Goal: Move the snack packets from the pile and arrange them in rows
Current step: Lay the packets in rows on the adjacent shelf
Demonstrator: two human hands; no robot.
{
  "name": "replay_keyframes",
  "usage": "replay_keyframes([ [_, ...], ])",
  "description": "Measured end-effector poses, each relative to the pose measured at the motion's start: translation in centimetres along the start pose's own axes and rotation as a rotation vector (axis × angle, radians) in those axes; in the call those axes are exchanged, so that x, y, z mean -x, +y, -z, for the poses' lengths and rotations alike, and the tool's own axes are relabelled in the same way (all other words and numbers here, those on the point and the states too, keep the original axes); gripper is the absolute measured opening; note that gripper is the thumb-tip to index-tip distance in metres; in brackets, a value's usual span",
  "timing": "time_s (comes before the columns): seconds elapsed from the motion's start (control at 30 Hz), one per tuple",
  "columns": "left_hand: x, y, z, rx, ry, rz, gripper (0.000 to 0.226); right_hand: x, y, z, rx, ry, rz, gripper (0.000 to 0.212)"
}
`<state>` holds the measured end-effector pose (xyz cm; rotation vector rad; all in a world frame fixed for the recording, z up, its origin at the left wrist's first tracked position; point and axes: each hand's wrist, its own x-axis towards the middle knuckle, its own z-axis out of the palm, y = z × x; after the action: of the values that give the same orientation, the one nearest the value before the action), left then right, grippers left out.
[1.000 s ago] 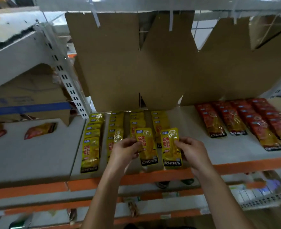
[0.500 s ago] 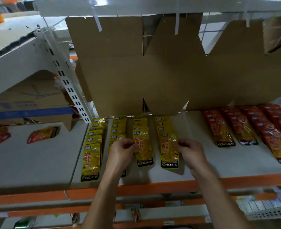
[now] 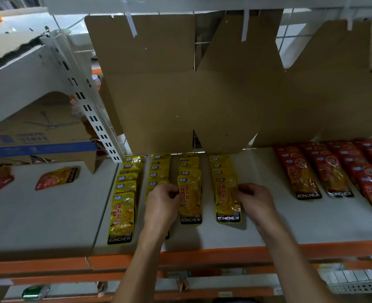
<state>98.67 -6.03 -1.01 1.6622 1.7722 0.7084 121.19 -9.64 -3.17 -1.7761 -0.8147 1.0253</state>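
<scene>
Several rows of yellow snack packets lie overlapped on the white shelf. My left hand pinches the left edge of the front packet of the third row and covers the second row's front packet. My right hand pinches the right edge of the front packet of the fourth row. Both packets lie flat on the shelf. The leftmost yellow row lies untouched.
Rows of red packets fill the shelf's right side. Brown cardboard hangs behind the rows. On the left shelf board lie two loose red-yellow packets and a cardboard box. An orange rail edges the shelf front.
Both hands have pushed the two yellow packets away from me, back onto their rows, and lowered them flat on the shelf.
</scene>
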Motion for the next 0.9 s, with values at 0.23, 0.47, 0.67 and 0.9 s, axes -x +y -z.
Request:
replay_keyframes([
  [0.23, -0.1, 0.6, -0.2, -0.123, 0.035, -0.046, 0.013, -0.1, 0.1, 0.1, 0.081, 0.024, 0.017, 0.009],
  [0.47, 0.0, 0.8, -0.3, -0.15, 0.048, -0.037, 0.011, 0.3, -0.2, -0.2, 0.161, 0.075, 0.083, 0.008],
  [0.67, 0.1, 1.3, -0.3, -0.182, 0.058, -0.022, 0.012, 0.5, -0.1, -0.2, 0.197, 0.087, 0.093, 0.004],
  [0.9, 0.2, 1.7, -0.3, -0.206, 0.056, -0.039, 0.011, 0.8, -0.3, -0.2, 0.225, 0.109, 0.115, 0.003],
])
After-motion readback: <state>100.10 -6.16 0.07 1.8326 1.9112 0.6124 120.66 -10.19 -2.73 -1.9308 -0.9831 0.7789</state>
